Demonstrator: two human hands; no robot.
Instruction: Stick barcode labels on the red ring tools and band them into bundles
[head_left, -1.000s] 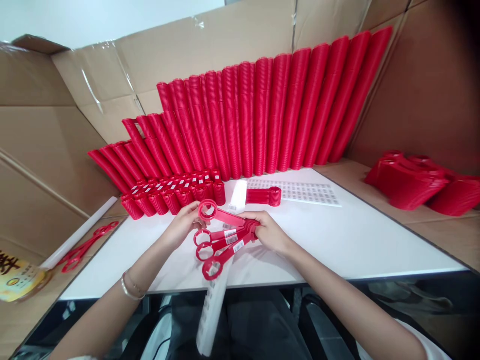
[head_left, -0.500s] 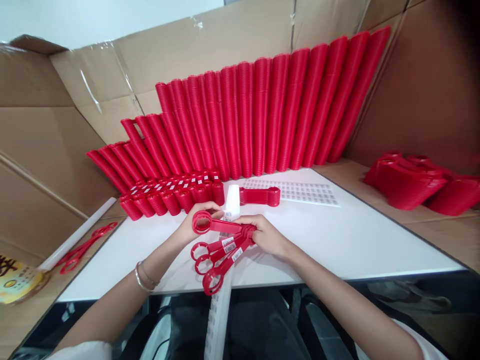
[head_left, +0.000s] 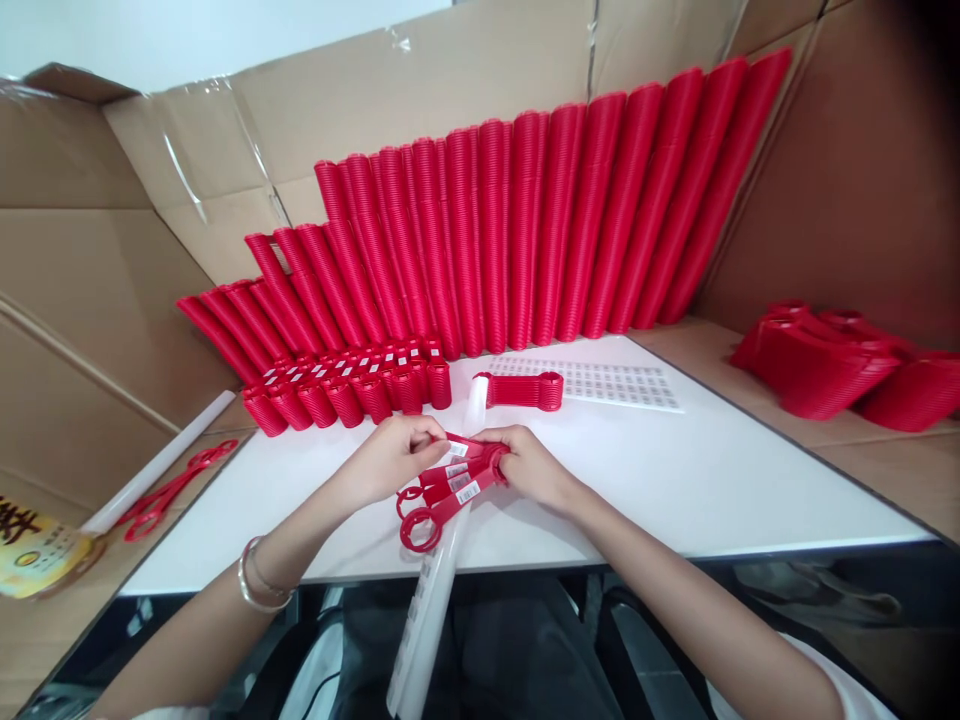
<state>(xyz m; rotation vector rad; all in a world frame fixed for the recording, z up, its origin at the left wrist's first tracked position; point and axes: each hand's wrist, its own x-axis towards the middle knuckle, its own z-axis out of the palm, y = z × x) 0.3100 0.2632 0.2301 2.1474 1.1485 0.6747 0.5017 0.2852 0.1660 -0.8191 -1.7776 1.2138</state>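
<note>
My right hand (head_left: 529, 465) is closed on the joined ends of several fanned red plastic pieces (head_left: 450, 497), whose ringed ends point left and down. White labels with printed codes show on their flat parts. My left hand (head_left: 401, 455) pinches at the topmost piece, beside a white label (head_left: 456, 449) on it; whether the fingertips hold the label or the piece is too small to tell. Beneath the pieces, a curled white label strip (head_left: 431, 610) runs over the table's front edge. Behind my hands lies a small stack of red pieces (head_left: 525, 391).
Tall red stacks (head_left: 495, 240) lean on the cardboard wall (head_left: 487, 60). Shorter labelled stacks (head_left: 352, 400) stand at the table's back left. A label sheet (head_left: 622, 385) lies behind. More red pieces (head_left: 825, 370) are at right, a yellow-labelled tub (head_left: 45, 550) at left.
My left hand has moved down onto the top red piece, covering its ring. A white label now shows on that piece. The strip's lower end has shifted left.
</note>
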